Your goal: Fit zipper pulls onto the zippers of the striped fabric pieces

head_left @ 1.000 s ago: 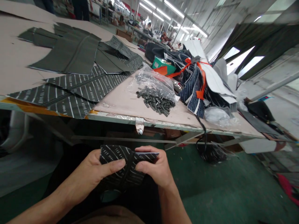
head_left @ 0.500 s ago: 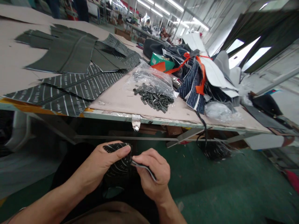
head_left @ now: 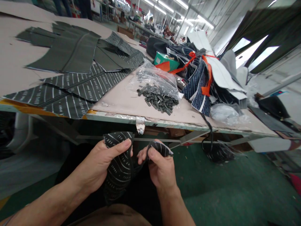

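Note:
Between my hands, above my lap, is a dark fabric piece (head_left: pixel 118 171) printed with white lettering and stripes. My left hand (head_left: pixel 97 164) is closed on its left part, thumb lying on the printed face. In my right hand (head_left: pixel 162 166) the other part is pinched and folded over, so a pale edge shows above the thumb. The cloth dips between the two hands, and its lower end hangs down against dark clothing. Matching printed panels (head_left: pixel 77 88) lie on the table's left side, with plain dark green panels (head_left: pixel 68 51) over them.
The table (head_left: pixel 113 110) runs across in front, a metal bracket (head_left: pixel 140 125) on its edge. On it are a pile of small dark pieces (head_left: pixel 160 102), a clear plastic bag (head_left: pixel 160 78), a green box (head_left: pixel 166 61) and a bundle of navy printed pieces (head_left: pixel 196 83) with orange strips.
My right hand has turned and moved slightly right, folding its part of the fabric upward. More of the printed face now shows below my left hand. The view has shifted slightly.

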`<action>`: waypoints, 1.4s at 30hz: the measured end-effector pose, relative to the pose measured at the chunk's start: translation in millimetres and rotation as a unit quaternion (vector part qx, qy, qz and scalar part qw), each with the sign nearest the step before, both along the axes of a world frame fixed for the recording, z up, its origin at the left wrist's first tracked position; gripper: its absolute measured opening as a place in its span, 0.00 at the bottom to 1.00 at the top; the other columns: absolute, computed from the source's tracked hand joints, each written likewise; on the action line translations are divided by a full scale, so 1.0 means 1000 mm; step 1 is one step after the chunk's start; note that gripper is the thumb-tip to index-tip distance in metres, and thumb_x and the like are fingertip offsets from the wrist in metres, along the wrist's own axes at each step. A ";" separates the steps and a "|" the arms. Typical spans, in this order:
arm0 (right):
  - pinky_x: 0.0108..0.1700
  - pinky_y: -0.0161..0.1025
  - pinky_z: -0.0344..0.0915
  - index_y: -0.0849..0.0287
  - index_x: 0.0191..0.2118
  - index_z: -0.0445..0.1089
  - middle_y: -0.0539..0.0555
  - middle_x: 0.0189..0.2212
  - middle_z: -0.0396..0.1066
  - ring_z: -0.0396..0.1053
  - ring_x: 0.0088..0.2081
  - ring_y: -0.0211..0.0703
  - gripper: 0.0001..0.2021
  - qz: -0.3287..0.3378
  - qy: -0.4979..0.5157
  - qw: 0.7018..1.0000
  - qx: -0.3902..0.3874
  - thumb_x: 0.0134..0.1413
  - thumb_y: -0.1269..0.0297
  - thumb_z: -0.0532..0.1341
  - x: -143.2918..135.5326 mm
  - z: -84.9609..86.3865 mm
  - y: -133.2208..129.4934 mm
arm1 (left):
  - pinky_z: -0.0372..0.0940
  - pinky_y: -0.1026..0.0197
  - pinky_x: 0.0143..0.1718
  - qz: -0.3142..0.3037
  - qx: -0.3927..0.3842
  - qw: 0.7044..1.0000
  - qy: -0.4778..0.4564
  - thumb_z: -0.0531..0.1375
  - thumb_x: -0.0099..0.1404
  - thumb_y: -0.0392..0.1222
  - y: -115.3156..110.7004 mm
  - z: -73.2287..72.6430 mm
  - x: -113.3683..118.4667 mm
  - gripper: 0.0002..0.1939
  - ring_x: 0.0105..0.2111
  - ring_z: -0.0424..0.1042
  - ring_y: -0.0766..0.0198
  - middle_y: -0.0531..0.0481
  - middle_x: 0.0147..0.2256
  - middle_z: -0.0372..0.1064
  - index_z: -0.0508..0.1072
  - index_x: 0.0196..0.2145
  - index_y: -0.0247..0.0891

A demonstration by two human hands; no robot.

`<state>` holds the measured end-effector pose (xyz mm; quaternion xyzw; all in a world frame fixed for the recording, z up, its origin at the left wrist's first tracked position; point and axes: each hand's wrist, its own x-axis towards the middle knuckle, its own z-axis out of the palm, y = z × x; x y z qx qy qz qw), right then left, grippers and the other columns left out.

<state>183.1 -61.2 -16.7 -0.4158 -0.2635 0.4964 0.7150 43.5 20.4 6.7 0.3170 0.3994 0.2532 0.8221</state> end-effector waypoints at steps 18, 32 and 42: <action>0.22 0.36 0.56 0.59 0.18 0.71 0.49 0.12 0.67 0.63 0.16 0.37 0.09 0.059 0.060 0.989 -0.122 0.38 0.61 0.67 0.016 0.003 0.034 | 0.71 0.67 0.27 -0.010 0.075 0.997 -0.009 0.74 0.52 0.45 0.010 0.002 0.012 0.13 0.23 0.74 0.64 0.50 0.21 0.78 0.79 0.19 0.37; 0.24 0.37 0.56 0.58 0.16 0.69 0.48 0.12 0.66 0.61 0.17 0.38 0.12 0.074 0.035 0.989 -0.121 0.40 0.58 0.67 0.015 0.006 0.040 | 0.71 0.63 0.28 -0.006 0.089 0.996 0.020 0.73 0.51 0.46 0.013 0.001 0.016 0.13 0.23 0.74 0.60 0.46 0.22 0.78 0.78 0.19 0.35; 0.24 0.36 0.56 0.58 0.15 0.69 0.48 0.13 0.67 0.62 0.17 0.36 0.13 0.070 0.042 0.992 -0.092 0.43 0.60 0.66 0.014 0.004 0.041 | 0.71 0.65 0.28 -0.015 0.094 0.996 0.001 0.72 0.53 0.45 0.016 0.001 0.019 0.12 0.23 0.75 0.61 0.47 0.22 0.79 0.80 0.20 0.35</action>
